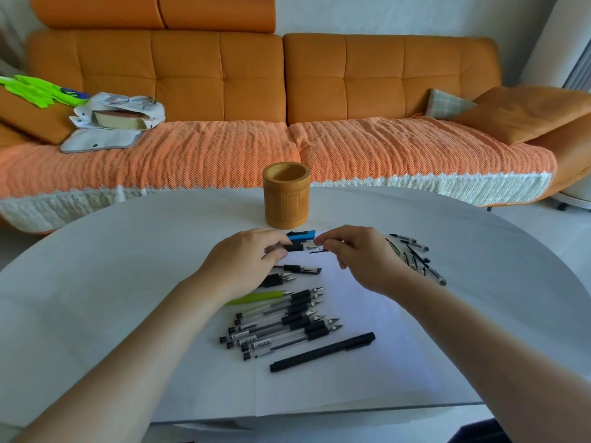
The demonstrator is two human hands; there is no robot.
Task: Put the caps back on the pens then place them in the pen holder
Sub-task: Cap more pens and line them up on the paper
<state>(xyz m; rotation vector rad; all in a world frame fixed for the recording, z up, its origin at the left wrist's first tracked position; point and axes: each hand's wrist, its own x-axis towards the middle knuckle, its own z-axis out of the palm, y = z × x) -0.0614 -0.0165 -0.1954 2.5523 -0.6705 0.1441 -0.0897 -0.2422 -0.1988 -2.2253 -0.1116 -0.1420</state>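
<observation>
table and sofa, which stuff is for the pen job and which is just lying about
For the job:
- pens
- caps
- holder
- pen in left hand
- cap in right hand

Lying about:
- sofa
- cushion
- cloth bundle
- green thing

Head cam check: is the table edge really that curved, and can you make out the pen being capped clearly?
Head view: wide-angle distortion bows the white table edge and the sofa; light is soft and even, with faint shadows. The pen between the left hand and right hand is slightly blurred and partly hidden by fingers. The loose caps are small, hard to separate.
</observation>
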